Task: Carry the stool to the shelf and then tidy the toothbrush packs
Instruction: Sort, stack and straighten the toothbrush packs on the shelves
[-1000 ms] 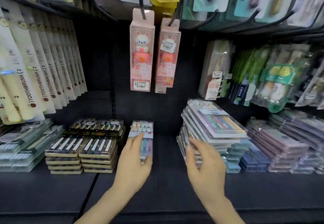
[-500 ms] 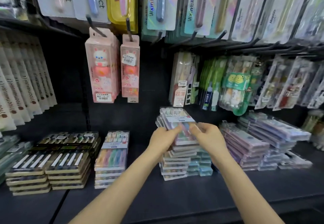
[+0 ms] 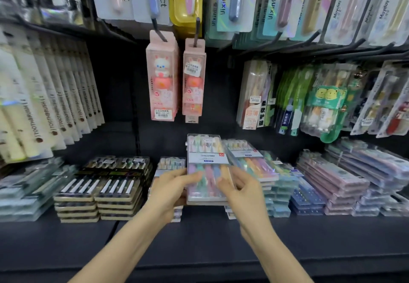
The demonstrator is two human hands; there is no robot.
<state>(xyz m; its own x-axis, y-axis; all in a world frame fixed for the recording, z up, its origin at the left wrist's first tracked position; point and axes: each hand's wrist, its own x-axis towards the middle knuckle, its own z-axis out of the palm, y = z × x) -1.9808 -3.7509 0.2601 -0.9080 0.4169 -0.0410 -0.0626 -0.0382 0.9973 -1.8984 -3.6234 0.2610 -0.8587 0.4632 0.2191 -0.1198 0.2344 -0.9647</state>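
Left fingers: the thumb lies across the top face and the rest curl under the left edge of the clear rectangular plastic pack of pastel toothbrushes. Right fingers: curled, pinching the right edge of the same pack. The left hand and right hand both grip its near half.

Pack orientation: lying flat, top face up. The long axis runs from the person toward the back of the black shelf. The brush heads are at the far end and the handles at the near end. Whether a second pack lies under it cannot be told.

Pack location: held above the shelf, near the middle of its front edge. It is between the short stack of pastel packs on the left and the taller stack of pastel packs on the right. The top pack of the taller stack lies skewed.

Further out, the stacked black-and-gold toothbrush packs are toward the left end. The stacked lilac packs are toward the right end. Two pink rabbit-print boxes hang on hooks above.

Change from 0.5 s ago: both hands were then at the top of the taller stack with the pack on it. The pack is now off that stack and to its left.
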